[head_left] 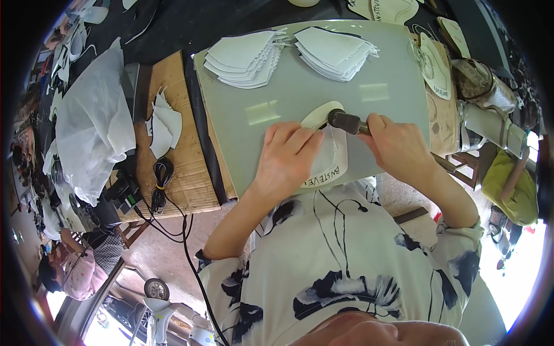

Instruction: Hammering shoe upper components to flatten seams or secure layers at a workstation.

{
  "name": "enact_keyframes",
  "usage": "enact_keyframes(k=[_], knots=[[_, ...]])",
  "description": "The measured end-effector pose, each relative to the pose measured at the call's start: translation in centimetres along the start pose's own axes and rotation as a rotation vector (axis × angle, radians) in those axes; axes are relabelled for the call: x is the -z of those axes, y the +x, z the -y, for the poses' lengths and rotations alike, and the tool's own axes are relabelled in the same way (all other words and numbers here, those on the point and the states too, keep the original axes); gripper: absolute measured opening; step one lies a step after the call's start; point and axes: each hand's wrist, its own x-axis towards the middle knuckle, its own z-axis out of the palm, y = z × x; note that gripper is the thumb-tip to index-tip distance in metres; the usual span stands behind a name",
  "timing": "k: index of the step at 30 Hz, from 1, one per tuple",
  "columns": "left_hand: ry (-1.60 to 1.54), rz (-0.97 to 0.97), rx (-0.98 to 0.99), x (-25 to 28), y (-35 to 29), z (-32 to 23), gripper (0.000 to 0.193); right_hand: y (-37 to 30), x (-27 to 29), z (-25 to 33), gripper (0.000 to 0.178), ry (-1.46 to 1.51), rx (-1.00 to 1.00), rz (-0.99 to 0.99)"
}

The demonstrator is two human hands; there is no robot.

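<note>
Hammer (346, 121): was held by the handle in the right hand (391, 141); dark head sat over the upper part of the cream template (339, 173), just beside the left hand (288, 157). Head touching or hovering: could not tell.
Right hand grip: was clamped on the hammer handle, fingers wrapped round it.
Left hand grip: fingers were bent and close together, lowered over the left side of the template; a thin dark line showed by the tips. Pinching something or only pressing: could not tell.
Template: lay flat on the grey-green board (398, 69), at the near edge, in front of the person's patterned shirt (346, 248); had handwriting along its near end and was partly covered by the left hand.
Stacks: two fanned piles were at the far side of the board, left stack (239, 57) and right stack (336, 53), both of white pieces with jagged edges, well apart from the hands.
Left side: brown cardboard (147, 202) carried loose white cutouts (167, 124) and a coiled black cable (163, 176); a plastic bag (92, 130) was beyond it.
Right side: another cream pattern (435, 72) lay next to the board, near a wrapped bundle (483, 85).
Background: a person in pink (83, 277) was at lower left, near a wheel (156, 289).
</note>
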Motion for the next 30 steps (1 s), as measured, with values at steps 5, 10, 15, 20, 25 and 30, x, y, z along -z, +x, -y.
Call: enact_keyframes(k=[5, 10, 15, 20, 25, 30], knots=[[0.025, -0.008, 0.049, -0.3, -0.4, -0.8, 0.031, 0.0, -0.2, -0.1, 0.03, 0.01, -0.009, -0.01], [0.131, -0.019, 0.001, -0.6, -0.5, -1.4, 0.032, -0.1, 0.4, 1.5, 0.027, 0.077, -0.067, 0.049], [0.146, -0.03, 0.026, -0.7, -0.3, -1.6, 0.029, -0.3, 0.4, 1.8, 0.028, 0.095, -0.057, -0.007], [0.035, -0.085, 0.234, -0.2, -0.8, -2.5, 0.027, -0.3, -0.7, 1.5, 0.028, 0.034, -0.085, 0.019], [0.236, -0.116, 0.101, -1.4, -1.9, -2.9, 0.029, -0.2, 0.0, 1.7, 0.026, 0.082, -0.068, -0.025], [0.275, -0.118, 0.089, -1.7, -1.6, -3.0, 0.033, -0.7, 0.1, 2.9, 0.025, 0.095, -0.051, 0.048]])
